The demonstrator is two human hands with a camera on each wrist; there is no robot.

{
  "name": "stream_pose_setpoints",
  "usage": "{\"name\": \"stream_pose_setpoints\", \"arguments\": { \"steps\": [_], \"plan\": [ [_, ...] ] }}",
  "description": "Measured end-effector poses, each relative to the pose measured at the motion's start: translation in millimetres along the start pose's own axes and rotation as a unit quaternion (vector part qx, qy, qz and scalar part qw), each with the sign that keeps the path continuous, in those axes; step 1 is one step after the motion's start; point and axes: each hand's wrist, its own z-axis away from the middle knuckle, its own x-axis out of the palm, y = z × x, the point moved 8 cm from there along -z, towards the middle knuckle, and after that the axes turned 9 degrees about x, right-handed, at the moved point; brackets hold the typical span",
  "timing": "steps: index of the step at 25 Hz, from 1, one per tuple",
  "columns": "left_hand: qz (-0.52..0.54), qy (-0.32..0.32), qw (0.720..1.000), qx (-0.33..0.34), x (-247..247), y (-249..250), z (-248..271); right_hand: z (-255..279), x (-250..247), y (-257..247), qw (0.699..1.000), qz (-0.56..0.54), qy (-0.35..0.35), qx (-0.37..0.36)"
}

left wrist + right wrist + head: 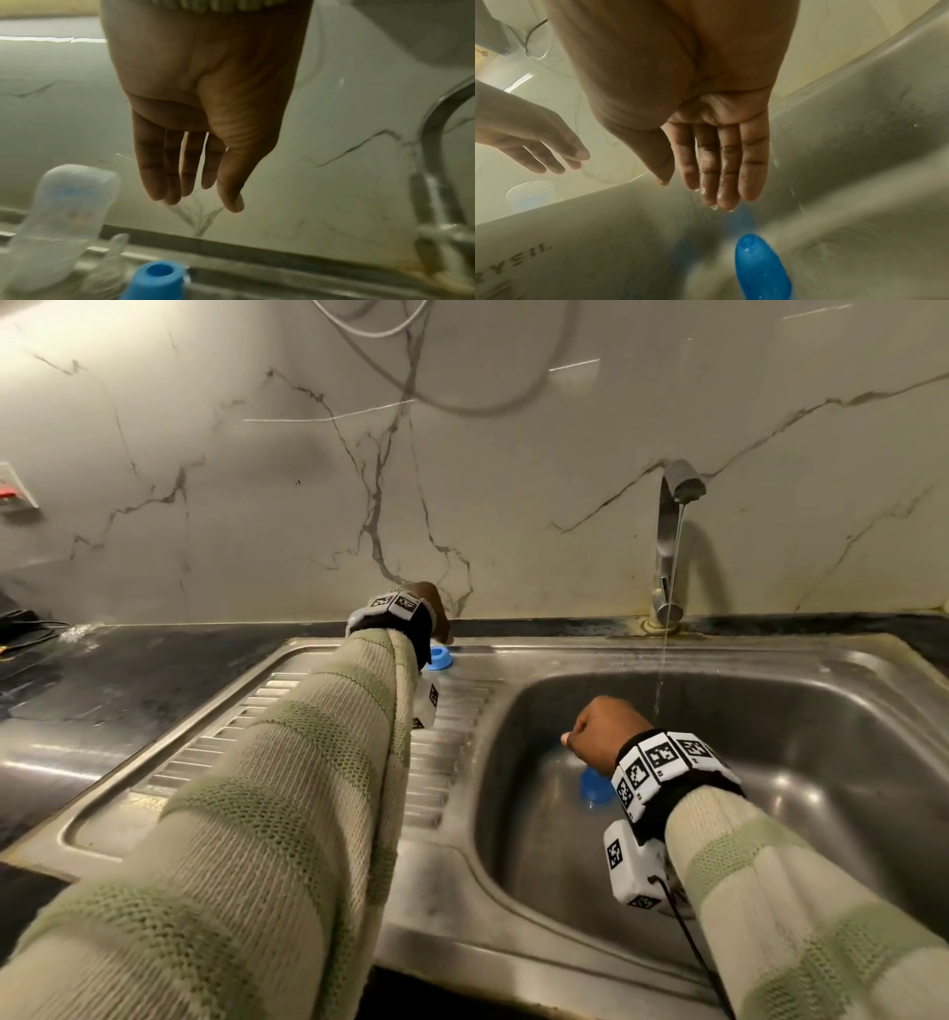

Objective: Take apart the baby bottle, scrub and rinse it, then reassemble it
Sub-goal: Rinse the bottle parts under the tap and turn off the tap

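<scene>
My left hand (434, 613) (200, 201) reaches to the back of the drainboard (447, 762), fingers straight and holding nothing. Just below it stand the blue collar ring (439, 658) (156, 280), the clear bottle body (64, 213) (531, 194) and a clear teat (115, 245). In the right wrist view my right hand (595, 726) (693, 188) hovers over the sink basin (770, 762) with wet, straight fingers, empty. Under it a blue cap (595, 785) (762, 268) lies on the basin floor. In the head view my left sleeve hides the bottle body.
The tap (670, 536) (437, 142) at the back right runs a thin stream (662, 670) into the basin beside my right hand. A marble wall rises behind. Dark counter (102, 690) lies left of the sink; a wall socket (13, 490) sits at far left.
</scene>
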Motion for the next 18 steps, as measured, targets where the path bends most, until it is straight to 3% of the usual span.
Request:
{"name": "stream_pose_setpoints", "arguments": {
  "steps": [4,8,14,18],
  "plan": [
    [0.02,0.039,0.995,0.086,-36.6,78.7,53.7,5.8,-20.4,27.6,0.998,0.024,-0.009,0.058],
    [0.056,0.004,0.983,0.173,8.2,174.5,95.5,25.4,-39.9,74.7,0.993,0.018,-0.008,0.118],
    [0.011,-0.152,0.978,0.143,164.3,211.3,104.9,19.7,-49.0,115.3,0.989,0.011,0.001,0.15],
    [0.004,-0.184,0.977,0.107,193.0,209.8,109.8,5.7,-38.0,103.7,0.991,0.016,-0.008,0.13]
  ]
}}
